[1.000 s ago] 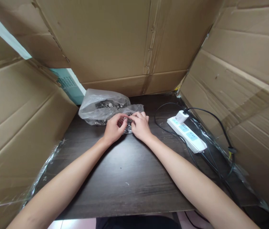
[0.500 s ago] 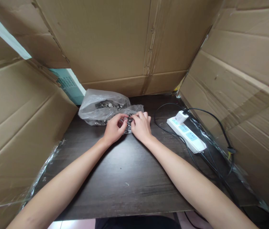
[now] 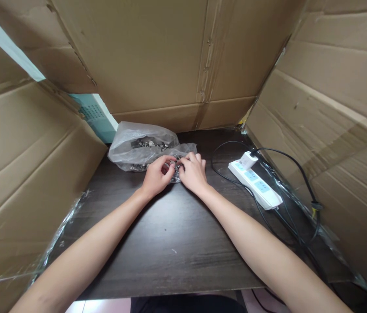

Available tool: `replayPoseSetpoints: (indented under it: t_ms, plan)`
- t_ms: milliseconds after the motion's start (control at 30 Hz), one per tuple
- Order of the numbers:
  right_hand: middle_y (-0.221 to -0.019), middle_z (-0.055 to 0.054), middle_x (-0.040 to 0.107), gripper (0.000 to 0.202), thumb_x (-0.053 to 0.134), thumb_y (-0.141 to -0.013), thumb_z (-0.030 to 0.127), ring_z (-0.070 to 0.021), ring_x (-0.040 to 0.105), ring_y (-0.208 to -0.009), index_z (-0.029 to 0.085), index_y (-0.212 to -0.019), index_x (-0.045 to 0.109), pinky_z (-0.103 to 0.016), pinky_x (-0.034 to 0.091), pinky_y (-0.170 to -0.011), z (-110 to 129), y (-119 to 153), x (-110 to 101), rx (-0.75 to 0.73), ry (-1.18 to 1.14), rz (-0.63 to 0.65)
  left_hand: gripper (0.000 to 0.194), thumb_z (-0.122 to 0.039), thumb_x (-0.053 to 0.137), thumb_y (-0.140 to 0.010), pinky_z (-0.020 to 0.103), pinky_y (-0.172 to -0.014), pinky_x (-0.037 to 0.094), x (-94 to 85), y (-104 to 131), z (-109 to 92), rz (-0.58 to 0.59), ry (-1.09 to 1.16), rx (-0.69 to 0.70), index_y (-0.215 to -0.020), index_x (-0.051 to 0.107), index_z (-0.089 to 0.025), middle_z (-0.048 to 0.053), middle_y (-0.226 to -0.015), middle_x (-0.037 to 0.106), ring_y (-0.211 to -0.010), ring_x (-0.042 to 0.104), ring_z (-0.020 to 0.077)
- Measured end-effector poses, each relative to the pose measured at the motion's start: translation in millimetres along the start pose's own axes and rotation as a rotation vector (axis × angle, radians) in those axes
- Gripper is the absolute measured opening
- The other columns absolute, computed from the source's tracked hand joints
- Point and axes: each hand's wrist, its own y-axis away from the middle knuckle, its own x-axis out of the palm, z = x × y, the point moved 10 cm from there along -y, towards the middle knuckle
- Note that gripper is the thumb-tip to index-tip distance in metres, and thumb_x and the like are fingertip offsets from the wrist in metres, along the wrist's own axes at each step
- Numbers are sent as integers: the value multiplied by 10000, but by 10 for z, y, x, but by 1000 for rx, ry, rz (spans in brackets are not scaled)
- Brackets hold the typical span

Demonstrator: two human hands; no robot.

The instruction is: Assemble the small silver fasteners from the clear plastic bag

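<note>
Reaching across the dark brown wooden surface point(image 3: 157, 243): my left hand point(image 3: 157, 174) half-curled, my right hand point(image 3: 193, 173) arched downward, half-closed; can't tell what either grips. Near the far edge, by both hands: crumpled, cloudy plastic bag point(image 3: 125, 143), mouth gaping, small silvery metal parts point(image 3: 152, 144) inside.

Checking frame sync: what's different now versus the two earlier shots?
Since the first shot, the right hand has shifted slightly right, its fingertips drawing away from the left hand. Whether either hand took or let go of a small metal part is too small to tell. Left hand, plastic bag and power strip look unmoved.
</note>
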Motion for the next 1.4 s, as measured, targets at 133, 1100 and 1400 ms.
replayPoseSetpoints:
  t_ms: [133, 1100, 1400]
  plan:
    - [-1140, -127, 621, 265, 520, -893, 121, -305, 464, -1141, 204, -1023, 735, -437, 362, -905, 19, 4, 10, -17, 14, -3, 181, -232, 584, -942, 245, -639, 515, -4, -5, 13, 0, -22, -12, -1060, 709, -175, 44, -960, 750, -629, 612, 116]
    - [-1101, -85, 703, 281, 482, -945, 166, -254, 560, -1076, 214, -1088, 720, -396, 376, -928, 83, 31, -166, -124, -202, -185, 280, -386, 703, -879, 285, -683, 565, 17, 8, 316, 10, 77, -198, -1067, 711, -178, 49, -859, 763, -748, 717, 187]
    - [-1020, -84, 714, 231, 482, -928, 161, -216, 641, -974, 198, -1013, 694, -346, 502, -904, 142, 36, -197, -218, -419, -232, 273, -409, 683, -908, 324, -735, 610, 35, 15, 352, 27, 93, -219, -1028, 771, -180, 73, -921, 801, -789, 757, 226]
